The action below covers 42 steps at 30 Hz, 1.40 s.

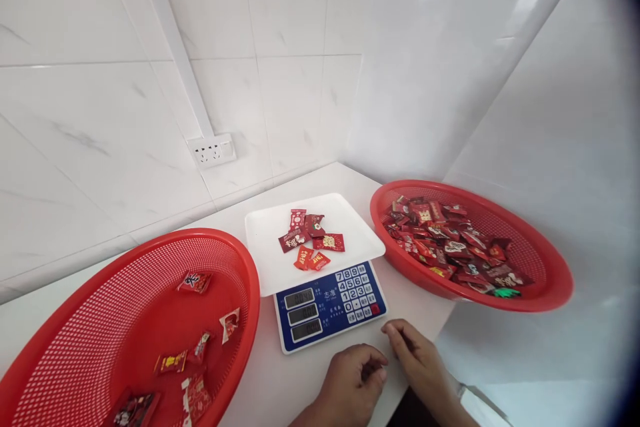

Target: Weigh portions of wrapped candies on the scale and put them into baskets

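My left hand rests near the table's front edge, below the scale, its fingers curled in loosely and nothing visible in them. Beside it on the right is my right hand, fingers drawn together, also with nothing visible in them. The two hands are apart. Just beyond them stands a digital scale with a blue keypad panel. On its white weighing tray lie several red-wrapped candies, grouped near the middle. The digits on the scale's displays are too dim to read surely.
A red mesh basket at the left holds several scattered packets. To the right, another red basket holds a heap of red-wrapped candies and one green piece. A wall socket sits behind the white table.
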### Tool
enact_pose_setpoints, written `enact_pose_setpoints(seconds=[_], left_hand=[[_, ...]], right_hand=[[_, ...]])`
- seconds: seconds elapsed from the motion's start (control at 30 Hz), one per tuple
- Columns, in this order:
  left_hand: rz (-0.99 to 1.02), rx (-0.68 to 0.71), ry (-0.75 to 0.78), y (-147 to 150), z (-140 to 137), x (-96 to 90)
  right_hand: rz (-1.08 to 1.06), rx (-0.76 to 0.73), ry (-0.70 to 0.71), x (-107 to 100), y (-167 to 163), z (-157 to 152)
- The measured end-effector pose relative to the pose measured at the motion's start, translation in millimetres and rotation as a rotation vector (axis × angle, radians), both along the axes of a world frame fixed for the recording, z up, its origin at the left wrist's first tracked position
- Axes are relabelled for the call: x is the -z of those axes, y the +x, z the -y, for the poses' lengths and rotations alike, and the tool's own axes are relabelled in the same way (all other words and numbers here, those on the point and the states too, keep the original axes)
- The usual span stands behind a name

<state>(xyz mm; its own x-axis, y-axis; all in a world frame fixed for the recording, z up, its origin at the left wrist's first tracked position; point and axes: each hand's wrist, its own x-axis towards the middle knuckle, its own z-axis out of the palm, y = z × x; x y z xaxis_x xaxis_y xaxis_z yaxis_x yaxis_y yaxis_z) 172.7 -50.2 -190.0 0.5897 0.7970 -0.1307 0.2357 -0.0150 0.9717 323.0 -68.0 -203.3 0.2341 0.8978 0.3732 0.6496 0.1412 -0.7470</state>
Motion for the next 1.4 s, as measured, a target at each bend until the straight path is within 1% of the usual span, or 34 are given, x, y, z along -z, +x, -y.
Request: enact_pose_setpoints(seconds=[0.07,0.17,0.3,0.4,0.5,0.6,0.67,0.77,0.83,0.93,1.03,1.1,1.17,1.27,1.4], left_hand=[[-0.021,-0.011,0.031,0.3,0.6,-0.4],[-0.037,-0.044,0.075,0.6,2.3,0.3],[0.033,-0.034,0.150,1.7,8.1,-1.1],[0.128,-0.113,0.153,1.6,14.1,-11.7],[0.187,-0.246,0.105,-8.2,18.5,-31.1],[0.194,-0.435,0.074,-34.7,21.3,-50.4],[0.141,-0.583,0.110,-58.7,23.8,-59.0],[0.048,-0.780,0.182,-93.7,30.0,-65.0],[-0.005,-0.874,0.209,-112.7,33.6,-66.2],[-0.075,-1.002,0.201,-135.1,32.6,-68.8],[-0.088,-1.102,0.209,-153.3,22.1,-75.0],[-0.140,-1.147,0.222,-164.3,13.5,-79.8],[-0.272,-1.186,0.218,-175.5,6.9,-82.7],[-0.470,-1.229,0.222,-196.0,2.7,-81.0],[-0.669,-1.297,0.227,-234.3,2.7,-79.7]], right_hand=[[0.055,-0.056,0.018,9.5,-5.5,3.7],[0.130,-0.108,0.071,16.0,-9.3,5.2],[0.163,-0.150,0.111,23.3,-5.2,6.1],[0.185,-0.202,0.098,28.4,-0.9,7.2],[0.200,-0.228,0.086,29.6,1.1,9.1],[0.213,-0.225,0.098,29.3,1.7,11.1],[0.217,-0.230,0.123,30.0,2.2,12.0],[0.217,-0.244,0.150,31.3,3.1,12.1],[0.221,-0.247,0.157,31.6,3.6,11.8],[0.222,-0.242,0.172,31.2,3.4,11.8],[0.217,-0.243,0.197,31.1,2.5,12.0],[0.215,-0.235,0.208,31.4,1.5,12.3],[0.214,-0.219,0.211,31.7,0.6,12.5],[0.215,-0.203,0.211,32.4,-0.3,13.0],[0.230,-0.209,0.228,34.3,0.5,13.0]])
